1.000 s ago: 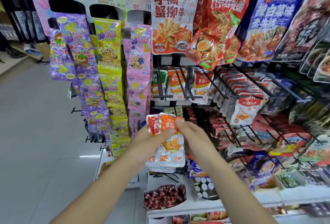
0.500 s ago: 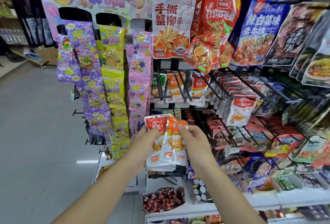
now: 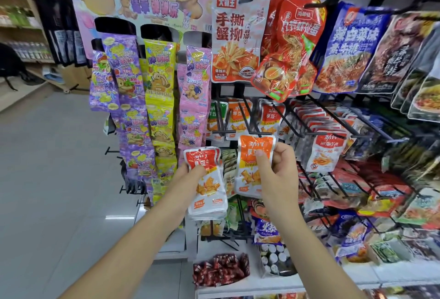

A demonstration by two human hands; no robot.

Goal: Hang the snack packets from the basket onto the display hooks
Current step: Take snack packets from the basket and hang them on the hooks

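Note:
My left hand point(image 3: 190, 175) grips a stack of red-and-white snack packets point(image 3: 207, 186) at chest height in front of the rack. My right hand point(image 3: 276, 167) pinches one orange-and-white snack packet point(image 3: 252, 163), held upright with its top just under the tip of a black display hook point(image 3: 247, 117). Matching orange packets point(image 3: 238, 113) hang at the back of that hook. The basket is out of view.
Long strips of purple, yellow and pink candy packets point(image 3: 154, 113) hang at the left of the rack. Large noodle and snack bags point(image 3: 285, 44) hang above. Rows of black hooks with packets point(image 3: 326, 151) fill the right. A white shelf point(image 3: 309, 277) with small goods lies below.
My right hand has pulled the orange packet away from the stack and lifted it up and right toward the hook. My left hand keeps the rest of the stack lower left.

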